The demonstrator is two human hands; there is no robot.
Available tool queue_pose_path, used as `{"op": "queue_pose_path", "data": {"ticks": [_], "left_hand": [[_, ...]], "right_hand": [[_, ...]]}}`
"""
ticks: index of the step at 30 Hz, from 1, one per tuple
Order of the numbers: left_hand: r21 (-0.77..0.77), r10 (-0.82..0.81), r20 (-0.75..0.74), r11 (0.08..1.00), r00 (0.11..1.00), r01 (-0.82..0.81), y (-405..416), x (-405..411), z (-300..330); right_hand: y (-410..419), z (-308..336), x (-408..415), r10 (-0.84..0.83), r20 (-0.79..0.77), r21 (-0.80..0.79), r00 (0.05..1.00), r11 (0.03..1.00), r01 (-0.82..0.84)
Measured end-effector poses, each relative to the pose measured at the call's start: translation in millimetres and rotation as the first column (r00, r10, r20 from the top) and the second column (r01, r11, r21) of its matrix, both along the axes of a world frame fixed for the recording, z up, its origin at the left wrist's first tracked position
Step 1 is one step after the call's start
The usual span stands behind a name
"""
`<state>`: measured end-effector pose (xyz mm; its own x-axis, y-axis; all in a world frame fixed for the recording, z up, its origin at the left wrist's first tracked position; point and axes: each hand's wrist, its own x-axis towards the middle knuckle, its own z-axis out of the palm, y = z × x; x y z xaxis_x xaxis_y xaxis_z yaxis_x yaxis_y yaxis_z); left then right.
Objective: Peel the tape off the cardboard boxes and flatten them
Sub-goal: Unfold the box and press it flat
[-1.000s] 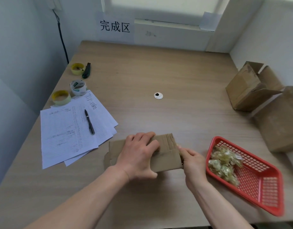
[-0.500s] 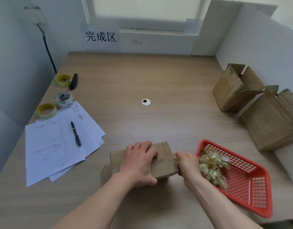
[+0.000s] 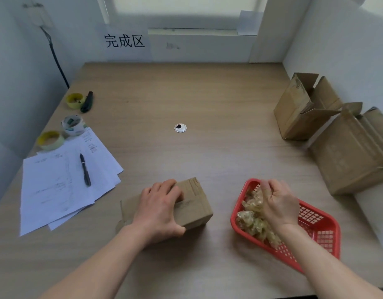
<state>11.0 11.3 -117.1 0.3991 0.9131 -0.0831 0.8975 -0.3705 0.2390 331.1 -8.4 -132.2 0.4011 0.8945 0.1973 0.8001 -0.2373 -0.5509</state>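
Note:
A small brown cardboard box (image 3: pixel 196 209) lies on the wooden table near its front edge. My left hand (image 3: pixel 159 209) grips the box from above, fingers curled over its far edge and thumb on the near side. To the right stands a red plastic basket (image 3: pixel 315 225) holding a heap of crumpled clear tape (image 3: pixel 252 225). My right hand (image 3: pixel 278 201) hovers over the basket's left end, its fingers curled down and pinching a wad of peeled tape (image 3: pixel 255 196) that touches the heap.
Two larger cardboard boxes stand at the right: one with open flaps (image 3: pixel 294 113), one nearer (image 3: pixel 350 156). At the left lie papers (image 3: pixel 56 186) with a pen (image 3: pixel 85 169), three tape rolls (image 3: pixel 72 125) and a dark cutter (image 3: pixel 87 102). A cable grommet (image 3: pixel 180 127) sits mid-table.
My right hand left the box's right end and moved right over the red basket, carrying peeled tape. The left hand stayed gripping the box. The view shifted slightly.

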Motion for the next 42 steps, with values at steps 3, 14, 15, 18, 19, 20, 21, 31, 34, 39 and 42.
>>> {"op": "queue_pose_path", "data": {"ticks": [3,14,15,18,19,20,21,31,34,39,42], "left_hand": [[0.005,0.019,-0.001,1.0,1.0,-0.019,-3.0,0.8,-1.7],[0.026,0.076,0.003,0.997,0.997,-0.076,-5.2,6.6,-3.7],[0.024,0.078,0.004,0.997,0.997,-0.078,-5.5,6.8,-4.0],[0.018,0.089,0.01,0.996,0.996,-0.089,-5.2,7.0,-3.8],[0.014,0.091,0.013,0.996,0.996,-0.091,-5.5,7.5,-3.6],[0.013,0.092,0.013,0.996,0.996,-0.092,-6.0,7.9,-3.3],[0.013,0.091,0.011,0.996,0.996,-0.092,-6.4,7.8,-3.0],[-0.011,0.099,-0.014,0.995,0.995,-0.099,-5.7,8.9,0.4],[-0.028,0.096,-0.014,0.995,0.995,-0.096,-5.4,8.8,1.2],[-0.015,0.074,-0.054,0.997,0.996,-0.075,-5.6,12.0,3.7],[-0.013,0.057,-0.044,0.998,0.997,-0.058,-8.5,13.4,5.4]], "right_hand": [[-6.7,-17.9,11.7,0.16,0.13,-0.055,0.979,0.987,-0.154],[-27.2,-78.3,16.8,0.477,0.206,-0.564,0.854,0.771,-0.295],[-26.3,-79.5,16.4,0.484,0.218,-0.58,0.848,0.763,-0.287],[-26.0,-84.6,16.9,0.5,0.178,-0.606,0.847,0.734,-0.306],[-26.6,-86.3,18.7,0.493,0.154,-0.601,0.856,0.735,-0.315],[-26.6,-87.0,21.1,0.483,0.135,-0.593,0.865,0.739,-0.32],[-26.4,-86.9,22.7,0.471,0.106,-0.58,0.876,0.745,-0.33],[-27.3,-58.1,25.8,0.13,-0.195,-0.106,0.972,0.983,-0.152],[-23.8,-48.6,31.4,0.135,-0.166,-0.064,0.977,0.987,-0.147],[-14.1,-20.4,7.3,0.224,-0.07,0.071,0.972,0.973,-0.219],[-3.3,-3.7,-39.0,0.296,-0.352,-0.053,0.888,0.941,-0.334]]}}
